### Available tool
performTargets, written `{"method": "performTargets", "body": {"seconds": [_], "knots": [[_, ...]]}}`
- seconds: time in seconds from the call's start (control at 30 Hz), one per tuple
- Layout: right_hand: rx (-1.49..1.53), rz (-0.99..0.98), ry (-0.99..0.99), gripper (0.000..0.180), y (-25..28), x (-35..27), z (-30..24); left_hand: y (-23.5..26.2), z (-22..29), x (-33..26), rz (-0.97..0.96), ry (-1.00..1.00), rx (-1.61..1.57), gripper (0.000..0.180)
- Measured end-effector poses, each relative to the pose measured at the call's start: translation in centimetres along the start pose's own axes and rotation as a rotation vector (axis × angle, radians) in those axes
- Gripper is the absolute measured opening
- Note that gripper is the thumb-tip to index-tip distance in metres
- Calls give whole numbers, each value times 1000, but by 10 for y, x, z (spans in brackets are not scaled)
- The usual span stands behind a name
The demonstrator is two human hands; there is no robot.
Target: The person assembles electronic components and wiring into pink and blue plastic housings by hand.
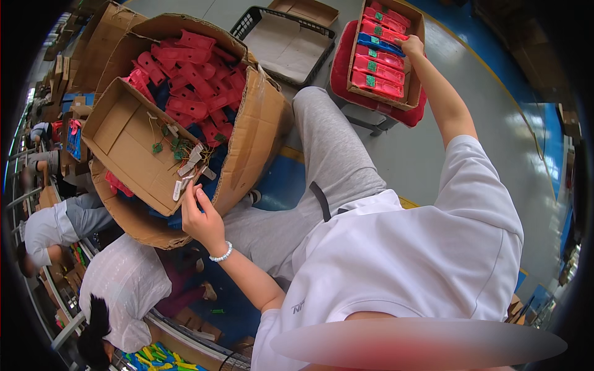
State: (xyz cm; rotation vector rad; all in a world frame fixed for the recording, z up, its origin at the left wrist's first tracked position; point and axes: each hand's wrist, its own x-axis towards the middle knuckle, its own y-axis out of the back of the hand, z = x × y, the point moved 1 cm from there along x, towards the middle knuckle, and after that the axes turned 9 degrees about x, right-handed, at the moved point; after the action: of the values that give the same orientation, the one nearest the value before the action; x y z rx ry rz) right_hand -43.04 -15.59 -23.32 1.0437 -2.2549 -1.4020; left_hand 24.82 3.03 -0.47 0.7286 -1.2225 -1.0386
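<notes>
Risk: tangled wires (pixel 193 154) might have snagged, dragging circuit boards (pixel 157 148) out if pulled fast | Pose: hands well apart; left hand (pixel 204 219) palm-up at the cardboard tray (pixel 117 105), fingertips by white connectors (pixel 177 190), grip unclear; right hand (pixel 411 48) outstretched, fingers at the boxed blue shell's (pixel 374 42) end, between red shells (pixel 380 70), hold unclear

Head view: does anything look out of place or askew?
A small green piece lies loose on the blue floor, outside any box. The shallow box also sits askew across the open top of the big carton.
</notes>
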Motion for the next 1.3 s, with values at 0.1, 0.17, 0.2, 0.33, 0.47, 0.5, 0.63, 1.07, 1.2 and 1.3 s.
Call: {"method": "performTargets", "body": {"seconds": [0.1, 0.17, 0.2, 0.33, 0.47, 0.5, 0.63, 1.07, 1.2, 1.3], "knots": [[-143, 39, 186, 57, 7, 19, 19, 3, 5, 14, -165, 15, -153, 25], [-183, -43, 163, 59, 7, 29, 30, 5, 9, 32, -180, -60, -190, 25], [-174, -61, 192, 61, 1, 29, 26, 4, 6, 41, -184, -64, -208, 25], [-152, -43, 203, 66, 11, 36, 36, -5, 24, 104, -332, -212, -153, 26], [-66, -26, 318, 65, 7, 10, 13, -73, 21, 167, -449, -474, 115, 30], [85, 4, 362, 66, 18, 8, 26, -102, 30, 184, -526, -495, 176, 31], [476, -96, 338, 68, 19, -45, -18, -225, -13, 193, -581, -581, 354, 27], [284, 236, 825, 35, 118, -193, -185, -151, 10, 207, -461, -698, 425, 31], [496, -37, 1305, 32, 124, -269, -294, -50, 3, 198, -363, -583, -27, 46], [430, -262, 1638, 51, 104, -337, -375, 13, -18, 182, -252, -533, -138, 44]]}}
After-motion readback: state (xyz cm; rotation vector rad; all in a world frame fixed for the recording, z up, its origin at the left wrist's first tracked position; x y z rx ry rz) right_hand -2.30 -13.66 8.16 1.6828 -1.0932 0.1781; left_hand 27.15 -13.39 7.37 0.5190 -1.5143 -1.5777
